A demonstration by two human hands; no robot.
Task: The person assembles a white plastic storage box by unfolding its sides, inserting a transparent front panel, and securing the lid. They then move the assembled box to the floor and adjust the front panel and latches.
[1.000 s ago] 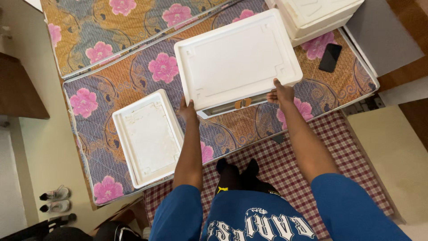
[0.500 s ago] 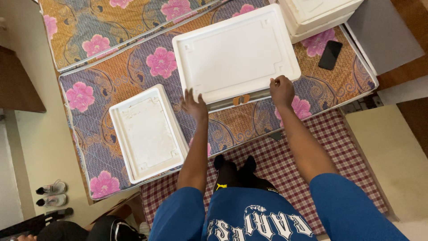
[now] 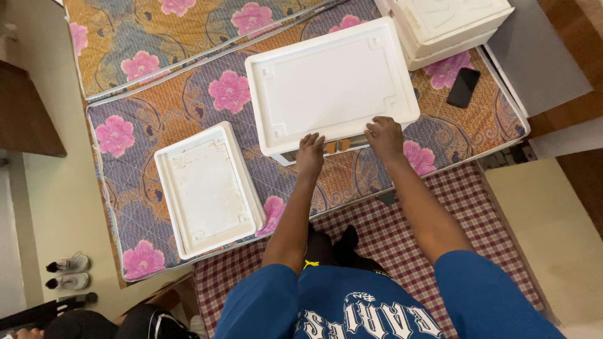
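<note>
Both hands are sitting on the near edge of the big white box (image 3: 331, 85), which is lying flat on the flowered mattress (image 3: 188, 107), its underside or lid face turned up toward the camera; the left hand (image 3: 310, 154) is pressing on the near rim left of centre, fingers (image 3: 314, 139) curled down over the edge and gripping it; the right hand (image 3: 385, 137) is doing the same further right along that rim, fingers bent over the lip and clamped on it; between the two hands a thin gap is showing under the rim, with something orange-brown peeking through, though what it is cannot be told.

Judging from the layout, the job is looking only partly done; the big white box is in hand but not yet lifted clear or seated, since its near edge is resting just above the mattress; left of the box and nearer the person, a smaller white tray (image 3: 207, 188) is lying on its own, untouched; beyond the box's far right corner a stack of white boxes (image 3: 449, 25) is standing; just right of the box a black phone (image 3: 463, 87) is lying on the mattress; the tray and the stack are waiting, so handling them appears to be what is left.
</note>
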